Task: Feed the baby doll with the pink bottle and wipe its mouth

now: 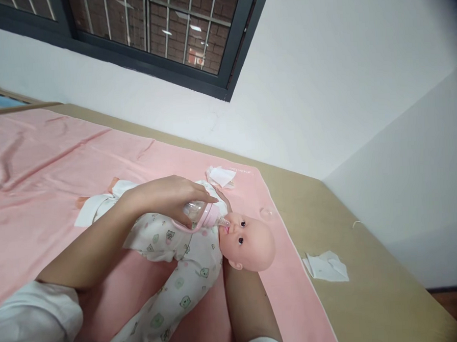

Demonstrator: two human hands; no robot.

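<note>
A bald baby doll in white printed clothes lies face up, its head toward the right. Above its chest, my left hand is closed around a clear baby bottle with a pink collar and handle. The bottle is tilted, and its teat touches the doll's mouth. My right forearm passes beneath the doll's neck; most of my right hand is hidden behind the doll. A small strip of skin shows beyond its shoulder, but its fingers cannot be made out.
A pink mat covers much of the tan tabletop. White tissue lies on the mat beyond the doll, and a folded one lies at the right. Behind are a white wall and a dark-framed window with bars.
</note>
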